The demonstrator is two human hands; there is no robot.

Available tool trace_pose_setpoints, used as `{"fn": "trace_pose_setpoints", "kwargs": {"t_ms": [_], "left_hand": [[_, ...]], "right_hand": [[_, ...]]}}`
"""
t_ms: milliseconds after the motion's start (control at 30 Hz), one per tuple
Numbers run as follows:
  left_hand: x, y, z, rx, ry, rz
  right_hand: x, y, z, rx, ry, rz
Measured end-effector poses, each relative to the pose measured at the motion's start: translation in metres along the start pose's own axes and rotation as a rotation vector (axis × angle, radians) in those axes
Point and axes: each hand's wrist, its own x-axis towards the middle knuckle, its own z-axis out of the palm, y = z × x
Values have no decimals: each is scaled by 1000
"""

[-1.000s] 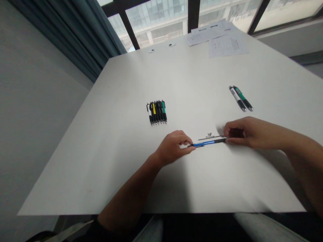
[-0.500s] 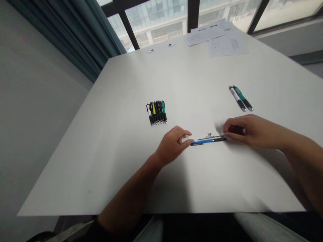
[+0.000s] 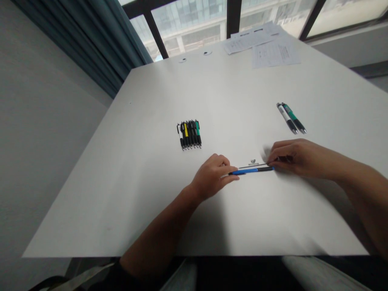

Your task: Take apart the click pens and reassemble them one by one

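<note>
A blue pen (image 3: 247,171) with a black grip lies crosswise on the white table in front of me. My left hand (image 3: 210,178) has its thumb and fingers closed around the pen's left end. Just behind the pen runs a thin dark rod like a pen refill (image 3: 251,166). My right hand (image 3: 292,157) pinches at the right end of this rod, close to the pen's right tip; its fingertips are partly hidden. A small clip-like metal piece (image 3: 253,162) sits behind the rod, between both hands.
Several pens (image 3: 189,135) lie side by side in a row, left of centre. Two more pens (image 3: 291,118), white and green, lie at the right. Papers (image 3: 275,54) are spread at the table's (image 3: 100,194) far edge by the window. A curtain (image 3: 91,44) hangs at the left.
My left hand has shifted right and its fingers have closed on the blue pen's left end. The right hand stays by the rod's right end, its fingers slightly lower.
</note>
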Motion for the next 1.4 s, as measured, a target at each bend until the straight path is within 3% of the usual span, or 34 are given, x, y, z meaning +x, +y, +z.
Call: {"fn": "trace_pose_setpoints", "kwargs": {"t_ms": [200,400,533,633,733,933,1033,1200,1400], "left_hand": [[3,-1,-10,-302,19,-115],[3,-3,-13,-1041,136,-416],[1,-3,-9,-1328,100,-499],[1,-3,-9,-1347,11,-544],[2,-4,-8,-1319,-20,-561],[3,-7,-5,-1261,-37,-544],[3,-8,-4,-1227,-52,-534],[3,-7,-6,-1150,-76,-512],[3,-3,-9,-1075,-133,-437]], "right_hand": [[0,-1,2,1,-69,21],[-5,-4,0,211,-31,170],[-9,-9,-2,427,185,171],[-10,-10,-3,599,423,132],[-10,-7,-4,730,551,125],[-8,-4,-4,1071,627,195],[-7,-6,-7,1118,689,240],[-6,-9,-10,1156,775,123],[-2,-14,-10,1135,842,168]]}}
